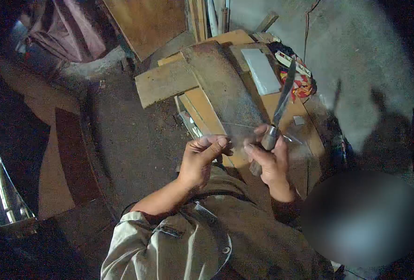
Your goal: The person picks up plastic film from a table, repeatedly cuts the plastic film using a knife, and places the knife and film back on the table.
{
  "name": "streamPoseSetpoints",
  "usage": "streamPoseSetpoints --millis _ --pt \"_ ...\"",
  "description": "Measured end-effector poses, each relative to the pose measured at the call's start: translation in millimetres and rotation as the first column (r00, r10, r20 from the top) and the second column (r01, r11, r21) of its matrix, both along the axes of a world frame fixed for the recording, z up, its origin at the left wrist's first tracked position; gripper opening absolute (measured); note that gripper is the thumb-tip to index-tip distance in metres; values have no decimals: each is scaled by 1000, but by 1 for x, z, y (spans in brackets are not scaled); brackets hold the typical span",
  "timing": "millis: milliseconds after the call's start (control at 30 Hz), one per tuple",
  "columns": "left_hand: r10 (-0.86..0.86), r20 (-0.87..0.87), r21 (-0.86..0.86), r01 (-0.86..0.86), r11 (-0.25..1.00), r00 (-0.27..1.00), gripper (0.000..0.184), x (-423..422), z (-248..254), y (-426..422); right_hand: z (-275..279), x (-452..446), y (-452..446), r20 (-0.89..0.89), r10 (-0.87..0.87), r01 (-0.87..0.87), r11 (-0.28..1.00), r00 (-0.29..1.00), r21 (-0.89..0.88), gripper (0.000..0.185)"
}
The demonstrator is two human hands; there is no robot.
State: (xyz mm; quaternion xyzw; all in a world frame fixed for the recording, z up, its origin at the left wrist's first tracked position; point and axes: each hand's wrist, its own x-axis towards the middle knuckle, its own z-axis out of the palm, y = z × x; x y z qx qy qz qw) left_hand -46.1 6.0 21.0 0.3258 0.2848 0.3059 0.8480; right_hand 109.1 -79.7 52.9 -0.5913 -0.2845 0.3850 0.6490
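Note:
My right hand [270, 161] is closed around the wooden handle of a knife [285, 95], its long dark blade pointing up and away from me. Thumb and fingertips of my left hand [202, 156] are pinched together a little to the left of the knife handle. What they hold, if anything, is too small to make out. A thin pale line, perhaps a thread or the edge of clear film, shows between and just beyond the two hands. Under the hands lies a worn wooden board [223, 84], on top of other planks.
A white flat block [261, 70] and a red and yellow patterned cloth [299, 86] lie at the far right of the boards. Cardboard [148, 23] leans at the back, near a draped brown cloth [71, 32]. A wall [356, 56] stands on the right.

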Motion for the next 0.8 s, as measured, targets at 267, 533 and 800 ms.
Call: streamPoseSetpoints --millis 267,533,800 --pt "-61 -20 85 62 994 998 15 -7 13 9 11 0 1 63 40 -37 998 997 -45 39" --pt "-139 -112 165 156 974 984 15 -5 8 5 9 4 -3 218 110 -91 991 970 -95 35" --pt "-31 -134 129 49 990 990 19 -4 10 13 23 8 -32 275 126 -88 985 953 -145 32"
